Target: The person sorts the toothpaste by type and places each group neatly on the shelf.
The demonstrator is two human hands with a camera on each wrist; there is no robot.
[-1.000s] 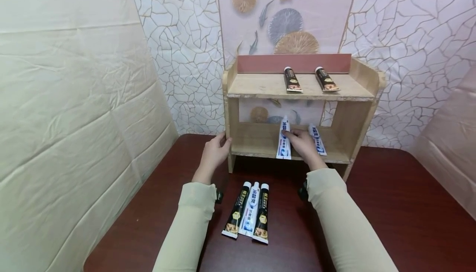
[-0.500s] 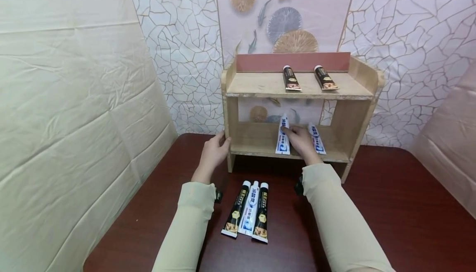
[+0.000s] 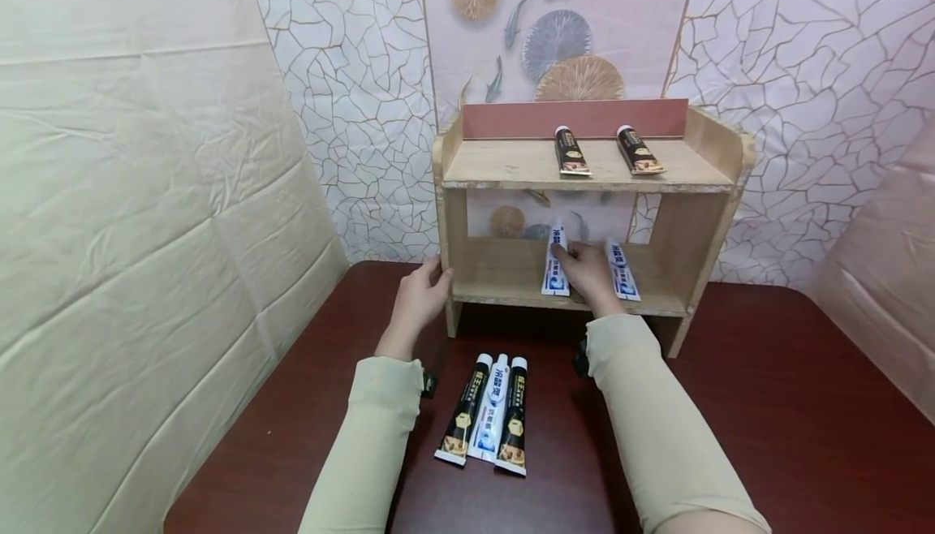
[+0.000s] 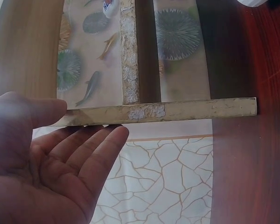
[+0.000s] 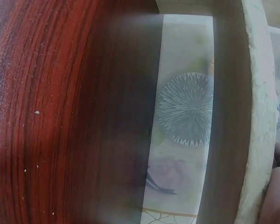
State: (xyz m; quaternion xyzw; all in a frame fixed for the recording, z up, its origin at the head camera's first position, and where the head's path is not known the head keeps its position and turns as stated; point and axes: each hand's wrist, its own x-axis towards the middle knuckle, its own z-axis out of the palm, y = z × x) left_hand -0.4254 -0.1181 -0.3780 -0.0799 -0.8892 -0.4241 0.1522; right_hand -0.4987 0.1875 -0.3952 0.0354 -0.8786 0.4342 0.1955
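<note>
Here, the right hand (image 3: 590, 270) pinches a white tube (image 3: 556, 278) pointing backward; the left hand (image 3: 420, 299), straight-fingered, touches the shelf (image 3: 500, 163).

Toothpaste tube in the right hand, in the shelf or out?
In, apparently: the right hand pinches the white toothpaste tube over the wooden shelf's lower board.

A white tube (image 3: 555, 276) with blue print is being pinched within the lower level of a pale wooden shelf (image 3: 504, 162), its capped end pointing backward and its flat end facing front, while the shelf is standing upright.
</note>
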